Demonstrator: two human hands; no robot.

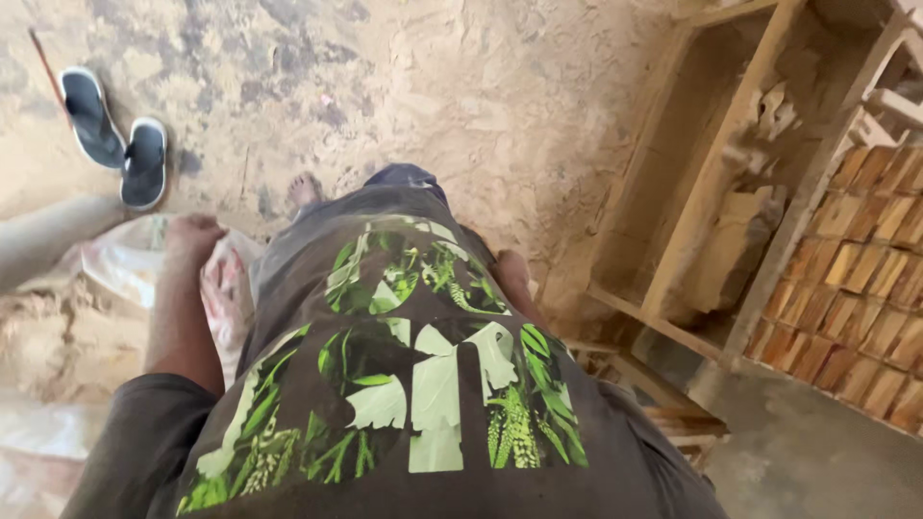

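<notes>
Item one: my left hand (195, 237), at the left of the view beside my hip, rests on a pale plastic sack (130, 269) that lies crumpled on the ground; the fingers are curled down over the sack's upper edge, and I cannot tell whether they grip it or merely press on it. Item two: my right hand (512, 279), mostly hidden behind my dark printed shirt (404, 384); only its back shows at my right side, the fingers out of sight, so I cannot tell whether they are wide, narrow or holding anything. Item three: a heap of sandy soil (58, 346) at near left, touching the sack. Item four: one bare foot (305, 189) on the packed earth floor (461, 86), just beyond the shirt hem. Item five: a pair of dark sandals (117, 136) at far left, well apart from the sack, with a thin stick (46, 65) beside them. Item six: an open wooden frame (716, 173) at right, dusted in the same earth. Item seven: rows of reddish bricks (880, 279) stacked at the right edge. Standing of the work, as I judge it: the sack lies slack and low, soil remains loose beside it, so handling looks barely begun, with nearly everything left.
</notes>
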